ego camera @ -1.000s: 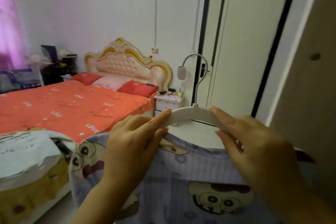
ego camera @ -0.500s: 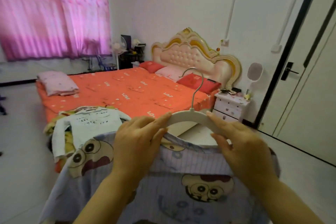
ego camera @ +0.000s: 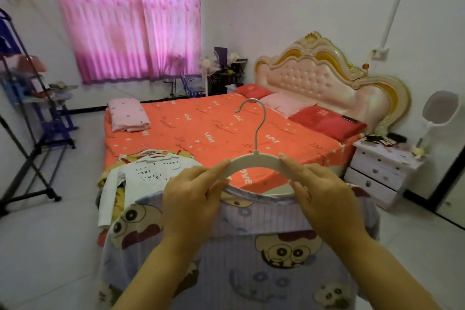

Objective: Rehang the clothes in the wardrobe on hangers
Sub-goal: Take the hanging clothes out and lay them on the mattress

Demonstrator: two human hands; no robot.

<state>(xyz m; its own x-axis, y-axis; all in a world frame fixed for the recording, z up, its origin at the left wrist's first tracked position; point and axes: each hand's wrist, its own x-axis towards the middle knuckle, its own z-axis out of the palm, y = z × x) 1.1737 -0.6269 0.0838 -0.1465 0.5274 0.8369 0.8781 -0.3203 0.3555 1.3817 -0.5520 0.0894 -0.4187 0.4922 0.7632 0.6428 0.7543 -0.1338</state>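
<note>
White hanger (ego camera: 254,160) held level between both hands, hook upright. Lilac cartoon-print garment (ego camera: 251,259) draped on it, hanging below wrists.

Left hand (ego camera: 191,199): fingers curled round hanger's left arm, forefinger along top; grasping. Right hand (ego camera: 324,199): matching grip on right arm, thumb beneath at neckline. Both forearms raised and reaching forward, backs of hands toward camera.

Beyond hands: orange bed (ego camera: 214,121). White printed top (ego camera: 151,173) on its near corner, just past left hand. Bedside cabinet (ego camera: 377,171) beyond right hand. Pink curtain (ego camera: 130,20) on far wall, past left hand.
</note>
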